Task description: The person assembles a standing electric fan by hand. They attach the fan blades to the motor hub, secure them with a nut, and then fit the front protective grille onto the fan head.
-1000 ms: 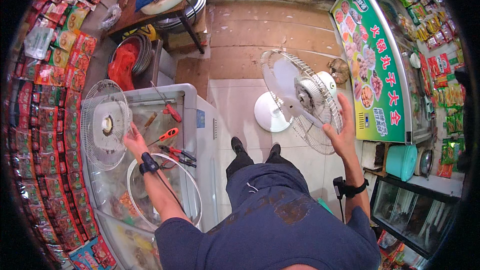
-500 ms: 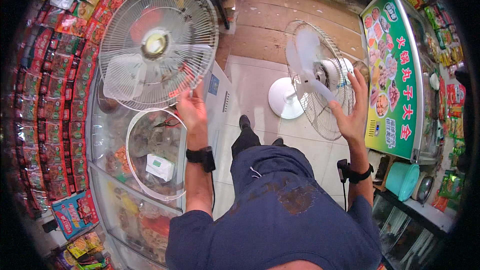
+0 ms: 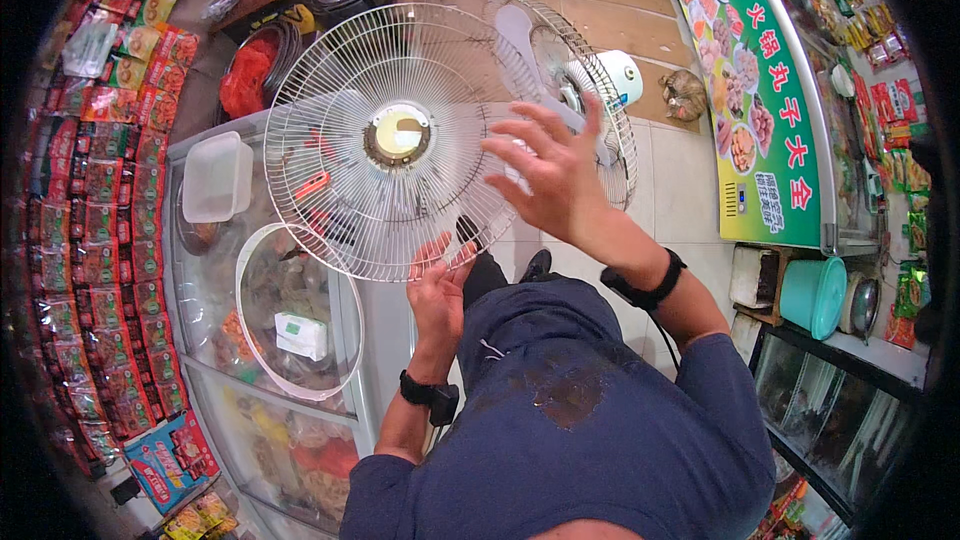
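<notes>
A round wire fan guard (image 3: pixel 397 136) with a pale centre disc hangs in front of me, tilted, over the freezer's edge and the floor. My left hand (image 3: pixel 437 295) has its fingers closed on the guard's lower rim. My right hand (image 3: pixel 555 175) is open with fingers spread, close to the guard's right side; whether a fingertip touches the wires I cannot tell. Behind it stands a fan with pale blades (image 3: pixel 517 35), a rear wire guard (image 3: pixel 626 145) and a white motor housing (image 3: pixel 621 78). The front guard partly overlaps these blades.
To the left, a glass-topped freezer (image 3: pixel 195 335) bears a white ring (image 3: pixel 243 310), a small white box (image 3: pixel 301 336), a plastic tub (image 3: pixel 217 178) and red-handled tools (image 3: pixel 312 185). Packets hang farther left. A freezer with a green printed side (image 3: pixel 750 105) and a turquoise bucket (image 3: pixel 812 295) stand right.
The wire guard has moved right, from above the freezer to in front of the fan. My right hand has let go of the fan's rear guard and come left. The view has shifted.
</notes>
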Demonstrator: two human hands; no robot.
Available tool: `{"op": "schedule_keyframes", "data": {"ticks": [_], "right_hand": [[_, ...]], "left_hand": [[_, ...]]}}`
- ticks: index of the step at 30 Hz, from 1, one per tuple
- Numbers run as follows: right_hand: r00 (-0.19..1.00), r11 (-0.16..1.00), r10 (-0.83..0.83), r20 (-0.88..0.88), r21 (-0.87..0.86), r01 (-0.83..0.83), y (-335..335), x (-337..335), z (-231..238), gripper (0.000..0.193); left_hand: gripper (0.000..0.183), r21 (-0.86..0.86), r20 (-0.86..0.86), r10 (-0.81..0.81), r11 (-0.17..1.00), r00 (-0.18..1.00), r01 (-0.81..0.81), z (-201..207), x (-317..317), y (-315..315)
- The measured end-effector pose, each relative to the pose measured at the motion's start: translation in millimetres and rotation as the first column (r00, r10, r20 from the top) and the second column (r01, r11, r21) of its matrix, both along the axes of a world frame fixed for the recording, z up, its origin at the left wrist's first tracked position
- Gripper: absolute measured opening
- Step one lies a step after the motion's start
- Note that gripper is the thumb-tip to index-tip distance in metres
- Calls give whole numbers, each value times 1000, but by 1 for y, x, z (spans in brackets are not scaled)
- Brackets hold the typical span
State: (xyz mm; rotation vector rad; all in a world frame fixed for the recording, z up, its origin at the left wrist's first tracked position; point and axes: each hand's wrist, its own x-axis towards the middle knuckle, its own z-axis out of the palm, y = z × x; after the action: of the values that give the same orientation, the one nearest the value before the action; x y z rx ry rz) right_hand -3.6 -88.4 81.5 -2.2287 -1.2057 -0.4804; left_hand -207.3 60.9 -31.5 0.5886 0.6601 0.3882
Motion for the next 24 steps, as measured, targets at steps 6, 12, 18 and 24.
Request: {"op": "schedule_keyframes", "data": {"ticks": [6,12,18,24], "right_hand": [[958,984,104,-268,-111,-137,60,-4,-37,54],[947,986,127,-295,-66,-153,102,9,-63,51],[917,981,192,-351,73,-177,115,25,-70,31],[641,928,355,-680,337,-156,77,23,-53,24]], "left_hand": [[43,82,-30,-32,996,999,34,7,-26,-19],[45,103,-7,-49,993,999,50,15,-37,-22],[43,63,-47,-27,998,999,30,20,-38,-18],[41,0,-18,44,999,999,-44,15,-28,-2]]}}
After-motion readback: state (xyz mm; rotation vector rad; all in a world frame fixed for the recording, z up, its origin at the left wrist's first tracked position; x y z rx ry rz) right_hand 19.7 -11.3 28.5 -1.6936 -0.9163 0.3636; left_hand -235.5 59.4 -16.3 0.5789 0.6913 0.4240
